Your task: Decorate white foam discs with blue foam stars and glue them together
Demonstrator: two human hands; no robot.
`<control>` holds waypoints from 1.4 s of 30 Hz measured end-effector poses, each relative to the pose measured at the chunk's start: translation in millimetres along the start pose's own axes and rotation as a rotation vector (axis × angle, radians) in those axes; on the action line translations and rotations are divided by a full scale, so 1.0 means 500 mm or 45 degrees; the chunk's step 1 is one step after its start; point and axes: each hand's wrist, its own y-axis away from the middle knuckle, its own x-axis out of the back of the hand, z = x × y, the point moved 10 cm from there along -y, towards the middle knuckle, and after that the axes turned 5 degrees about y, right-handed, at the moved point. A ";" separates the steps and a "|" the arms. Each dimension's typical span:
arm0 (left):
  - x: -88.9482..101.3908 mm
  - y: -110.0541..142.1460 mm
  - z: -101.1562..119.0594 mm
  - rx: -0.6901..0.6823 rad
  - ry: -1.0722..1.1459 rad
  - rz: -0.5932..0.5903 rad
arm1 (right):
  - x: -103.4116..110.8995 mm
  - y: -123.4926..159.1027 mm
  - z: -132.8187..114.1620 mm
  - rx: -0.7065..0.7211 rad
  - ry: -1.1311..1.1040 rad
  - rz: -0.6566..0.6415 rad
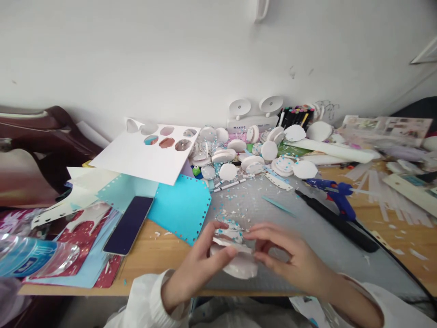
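Near the front edge of the table, my left hand (200, 264) grips a white round disc (241, 266) between thumb and fingers. The disc is tilted, and its lower part looks shiny and slightly see-through. Small blue and white confetti pieces (234, 233) lie just behind it, close to my fingertips. On the other side, my right hand (290, 255) has its thumb and fingertips curled at the disc's right edge. Whether those fingertips pinch the disc or something small is hard to make out. Beneath both hands is a grey mat (276, 278).
White and confetti-covered discs (227, 171) are heaped behind the mat. To the right lie a blue glue gun (336, 196), a black stick-like tool (336, 221) and clear glue sticks (385, 196). Punched blue paper (180, 205), a phone (129, 225) and a water bottle (37, 255) are left.
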 end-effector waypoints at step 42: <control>0.009 -0.095 0.065 -0.590 0.011 0.134 | 0.027 -0.048 0.037 0.126 0.402 0.335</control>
